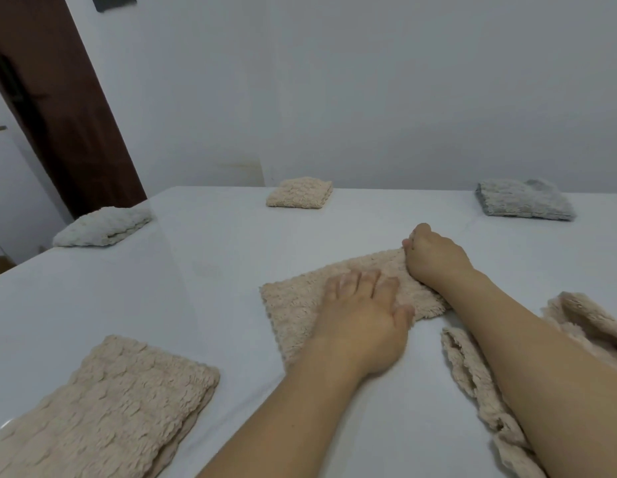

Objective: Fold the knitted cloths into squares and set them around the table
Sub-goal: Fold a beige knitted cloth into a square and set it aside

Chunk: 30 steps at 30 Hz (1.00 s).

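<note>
Nearest to me, at about 7 o'clock, a folded beige cloth [103, 405] lies on the white table [214, 257], its near corner cut off by the frame edge. At 5 o'clock an unfolded beige cloth [472, 384] lies rumpled beneath my right forearm, which hides much of it; I can't make out its full shape, and it runs out of view at the bottom and right. Mid-table, the beige cloth being folded [300, 305] lies flat under both hands. My left hand [365, 319] rests palm-down on it with fingers straight and slightly spread, fingertips pointing toward 12 o'clock, the thumb out at the cloth's near right edge. My right hand [434, 257] sits at the cloth's far right corner, at roughly 1 o'clock from the left hand; its fingers are curled down and appear to pinch the cloth's edge, though the fingertips are tucked out of sight, so I can't see exactly how they grip it. Farther off, three folded cloths sit along the table's edges: a white cloth [103, 225] at 10 o'clock, a small beige cloth [300, 193] at 12 o'clock by the wall [369, 98], and a grey cloth [526, 200] at 2 o'clock, folded less neatly, with a flap sticking up at its back.
</note>
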Motion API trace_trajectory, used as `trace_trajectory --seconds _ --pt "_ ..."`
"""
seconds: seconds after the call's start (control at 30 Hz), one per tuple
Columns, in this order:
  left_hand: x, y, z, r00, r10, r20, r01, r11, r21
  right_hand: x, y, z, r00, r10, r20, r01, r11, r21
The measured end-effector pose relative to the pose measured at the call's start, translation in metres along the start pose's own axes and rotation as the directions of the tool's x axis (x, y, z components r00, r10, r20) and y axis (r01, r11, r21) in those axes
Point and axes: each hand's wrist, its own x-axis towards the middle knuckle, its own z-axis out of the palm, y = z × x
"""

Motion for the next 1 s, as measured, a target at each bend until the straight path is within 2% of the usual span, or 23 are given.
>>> trace_trajectory --seconds 0.17,0.23,0.33,0.43,0.57,0.6,0.67,0.73,0.83,0.9,1.0 --pt "0.012 -0.030 -0.009 0.978 -0.135 0.161 0.140 0.990 -0.017 0.002 0.001 0.001 0.999 -0.019 0.029 0.020 0.998 -0.055" --pt "0.011 -0.049 -0.016 0.962 -0.208 0.176 0.208 0.978 0.021 0.003 0.002 0.002 0.999 -0.027 0.018 0.028 0.998 -0.059" --pt "0.001 -0.082 -0.024 0.960 -0.253 0.123 0.249 0.967 0.048 0.003 0.003 0.003 0.999 -0.046 -0.011 0.045 0.998 -0.032" --pt "-0.015 -0.100 -0.026 0.974 -0.226 0.032 0.226 0.974 -0.013 0.001 0.003 0.001 0.998 -0.041 -0.044 0.040 0.999 -0.036" --pt "-0.028 -0.095 -0.024 0.969 -0.229 -0.099 0.228 0.974 -0.020 -0.004 -0.013 -0.013 0.983 -0.014 -0.183 -0.035 0.965 -0.258" --pt "-0.028 -0.095 -0.023 0.963 -0.232 -0.138 0.230 0.973 -0.029 -0.005 -0.021 -0.018 0.984 -0.002 -0.180 -0.053 0.952 -0.300" --pt "-0.028 -0.097 -0.022 0.953 -0.236 -0.192 0.219 0.970 -0.108 -0.010 -0.040 -0.024 0.997 0.075 -0.010 -0.074 0.947 -0.311" --pt "-0.030 -0.099 -0.022 0.955 -0.215 -0.204 0.176 0.965 -0.195 -0.017 -0.051 -0.019 0.971 0.153 0.182 -0.090 0.945 -0.315" --pt "-0.033 -0.095 -0.024 0.952 -0.218 -0.215 0.168 0.959 -0.231 -0.026 -0.049 -0.007 0.979 0.122 0.164 -0.065 0.946 -0.317" --pt "-0.034 -0.085 -0.033 0.948 -0.276 -0.157 0.233 0.941 -0.247 -0.025 -0.042 -0.005 0.991 0.051 0.122 -0.017 0.964 -0.266" --pt "-0.035 -0.071 -0.057 0.956 -0.259 0.137 0.278 0.949 -0.147 -0.018 -0.034 -0.007 0.986 -0.043 0.163 0.062 0.992 -0.108"
